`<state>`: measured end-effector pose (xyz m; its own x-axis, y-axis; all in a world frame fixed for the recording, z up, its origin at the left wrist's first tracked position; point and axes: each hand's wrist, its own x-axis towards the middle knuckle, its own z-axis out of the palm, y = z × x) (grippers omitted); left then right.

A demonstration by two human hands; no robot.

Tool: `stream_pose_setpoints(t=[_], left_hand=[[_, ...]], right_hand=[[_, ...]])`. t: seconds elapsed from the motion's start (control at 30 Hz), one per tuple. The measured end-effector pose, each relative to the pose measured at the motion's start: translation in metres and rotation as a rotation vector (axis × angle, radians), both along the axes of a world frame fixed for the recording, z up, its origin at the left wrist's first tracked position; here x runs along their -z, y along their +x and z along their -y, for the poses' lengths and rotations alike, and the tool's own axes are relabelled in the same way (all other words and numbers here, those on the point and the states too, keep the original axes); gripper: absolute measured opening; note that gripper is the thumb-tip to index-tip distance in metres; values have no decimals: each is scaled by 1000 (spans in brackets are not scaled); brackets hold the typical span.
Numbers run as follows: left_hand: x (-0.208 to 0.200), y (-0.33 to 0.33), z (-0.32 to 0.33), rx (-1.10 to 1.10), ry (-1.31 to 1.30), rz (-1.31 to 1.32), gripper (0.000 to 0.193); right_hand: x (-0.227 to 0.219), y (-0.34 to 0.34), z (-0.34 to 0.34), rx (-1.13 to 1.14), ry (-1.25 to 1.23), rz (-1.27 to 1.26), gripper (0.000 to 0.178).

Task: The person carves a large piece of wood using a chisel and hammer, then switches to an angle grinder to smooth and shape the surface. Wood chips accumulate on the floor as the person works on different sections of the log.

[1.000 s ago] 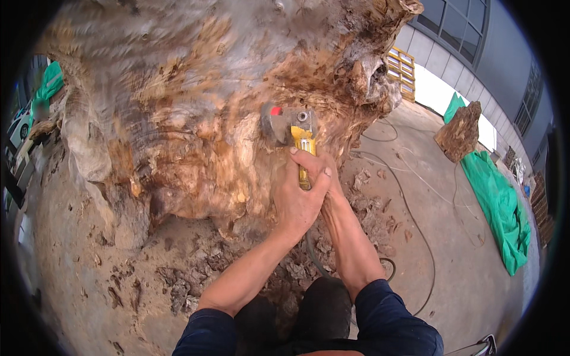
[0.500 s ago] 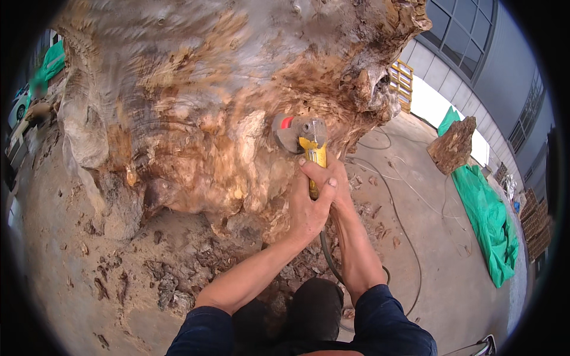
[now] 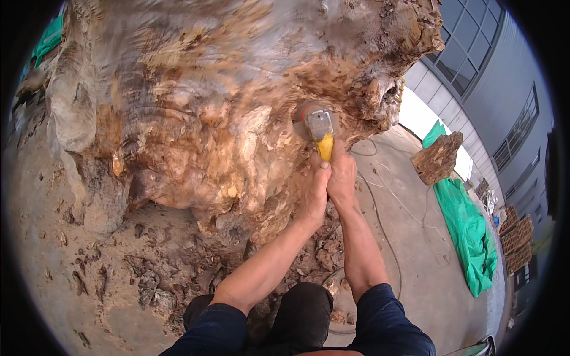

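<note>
A yellow angle grinder with a grey metal head is held in both of my hands. My left hand is wrapped round the grip from the left, and my right hand closes on it from the right. The grinder's round disc, grey with a red part, is against or very close to the big rough wood stump; contact cannot be made out. Most of the grinder's body is hidden by my fingers. The stump's surface is brown and orange, knotty and hollowed, with paler scraped patches.
Bark scraps and dust litter the ground below the stump. A dark cable runs over the floor on the right. Further right are a bark slab, a green tarp, stacked brown pallets and a grey building wall.
The grinder has moved up and slightly right along the stump, with both hands on it, and its head has turned. My view has shifted a little.
</note>
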<state>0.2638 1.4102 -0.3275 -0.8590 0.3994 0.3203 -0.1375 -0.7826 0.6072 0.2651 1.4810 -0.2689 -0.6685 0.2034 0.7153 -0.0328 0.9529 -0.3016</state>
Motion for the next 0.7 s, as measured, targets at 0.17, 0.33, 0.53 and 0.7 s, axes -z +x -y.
stream_pose_setpoints(t=[0.17,0.33,0.53,0.7], left_hand=[[1,-10,-1,-22,10,-26,41],[-5,-4,-4,31,83,50,35],[-6,1,-11,9,172,48,29],[-7,26,-12,-229,67,41,31]], right_hand=[[-5,-4,1,17,72,55,31],[-8,2,4,79,51,109,31],[-21,12,14,81,76,140,29],[-6,20,0,-80,1,139,27]])
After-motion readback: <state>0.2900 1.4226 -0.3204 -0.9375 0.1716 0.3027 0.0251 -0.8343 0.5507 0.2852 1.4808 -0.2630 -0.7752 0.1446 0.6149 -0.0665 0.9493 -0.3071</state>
